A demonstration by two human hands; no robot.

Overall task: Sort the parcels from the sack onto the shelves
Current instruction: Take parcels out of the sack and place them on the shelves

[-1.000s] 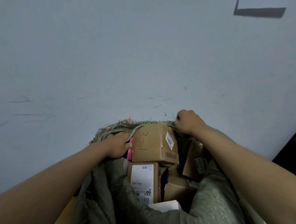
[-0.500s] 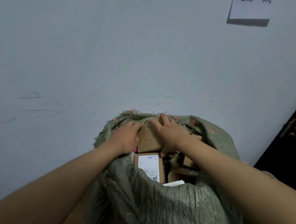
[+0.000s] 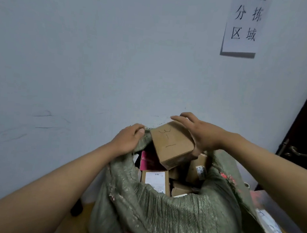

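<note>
A green woven sack stands open against a pale wall, with several cardboard parcels inside. My right hand grips a brown box marked "3-1" from its right side, and the box is tilted and lifted above the sack's mouth. My left hand holds the sack's far left rim bunched in its fingers. Below the lifted box lie a pink parcel, a box with a white label and a box with a numbered sticker.
A paper sign with black characters hangs on the wall at upper right. A dark door with a metal handle is at the right edge. More packages lie on the floor right of the sack.
My right hand has taken hold of the "3-1" box and raised it out of the sack's mouth, tilting it. My left hand moved off the box onto the sack's rim.
</note>
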